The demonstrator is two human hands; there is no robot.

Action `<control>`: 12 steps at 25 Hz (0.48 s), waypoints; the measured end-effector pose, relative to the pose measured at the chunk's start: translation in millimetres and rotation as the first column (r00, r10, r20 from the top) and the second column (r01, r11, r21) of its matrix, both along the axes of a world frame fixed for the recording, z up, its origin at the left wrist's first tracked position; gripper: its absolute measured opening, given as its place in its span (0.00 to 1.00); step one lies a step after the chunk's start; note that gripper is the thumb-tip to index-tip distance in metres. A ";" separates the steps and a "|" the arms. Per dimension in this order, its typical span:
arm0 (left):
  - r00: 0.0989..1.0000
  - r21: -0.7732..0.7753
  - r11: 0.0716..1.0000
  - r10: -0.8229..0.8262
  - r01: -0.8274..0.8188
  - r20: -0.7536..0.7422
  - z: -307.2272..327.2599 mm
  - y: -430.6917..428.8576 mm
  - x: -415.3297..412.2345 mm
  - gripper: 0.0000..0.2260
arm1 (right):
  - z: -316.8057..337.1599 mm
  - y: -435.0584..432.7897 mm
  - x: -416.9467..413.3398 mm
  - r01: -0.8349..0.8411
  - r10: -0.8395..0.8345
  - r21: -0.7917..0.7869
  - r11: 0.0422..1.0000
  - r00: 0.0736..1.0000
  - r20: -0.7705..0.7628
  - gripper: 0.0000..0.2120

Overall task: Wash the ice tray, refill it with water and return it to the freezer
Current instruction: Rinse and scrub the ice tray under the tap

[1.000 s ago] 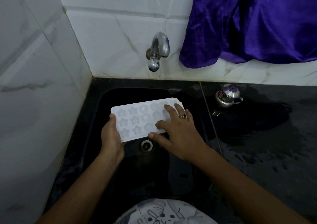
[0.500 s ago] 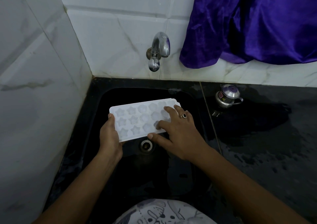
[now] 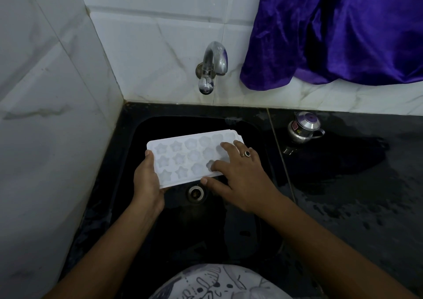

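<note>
You hold the white plastic ice tray, with its star and flower shaped moulds facing up, over the basin of the black sink, just above and behind the round metal drain. Your left hand grasps the tray's left short end, thumb on the top rim and fingers tucked beneath. Your right hand lies spread on the tray's right part: the fingers rest flat over the moulds, the forefinger tip sits at a mould in the near row, and the thumb touches the near long edge. It grips nothing. A dark-stoned ring shows on one of its fingers.

The chrome wall tap hangs above the sink's far rim, and no water falls from it. To the right, a small lidded steel pot stands on the wet black counter, near the white marbled tile wall. A purple satin cloth drapes down the wall above it.
</note>
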State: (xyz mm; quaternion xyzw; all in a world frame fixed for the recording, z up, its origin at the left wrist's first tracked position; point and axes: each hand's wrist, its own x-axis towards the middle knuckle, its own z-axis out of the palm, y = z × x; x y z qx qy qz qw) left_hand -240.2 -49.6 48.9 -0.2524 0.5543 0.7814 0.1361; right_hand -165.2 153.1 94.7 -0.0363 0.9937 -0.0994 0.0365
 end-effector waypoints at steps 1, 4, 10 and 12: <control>1.000 0.000 1.000 -0.001 0.001 -0.001 -0.1 0.2 0.1 0.19 | -0.6 0.4 -0.3 0.006 -0.006 0.000 1.000 1.000 0.004 0.28; 1.000 0.008 1.000 -0.004 0.005 -0.003 0.7 0.5 -0.1 0.19 | -1.5 -2.0 -2.5 0.026 -0.026 0.003 1.000 0.999 -0.040 0.30; 1.000 -0.006 1.000 -0.014 0.014 -0.013 0.5 -1.5 -1.4 0.19 | -3.6 -0.7 -2.8 0.012 -0.010 0.039 0.999 0.999 -0.039 0.32; 1.000 0.000 1.000 -0.015 0.015 -0.013 0.5 0.2 -0.4 0.20 | -4.5 -2.5 -2.8 0.031 -0.028 0.045 0.999 0.997 -0.066 0.31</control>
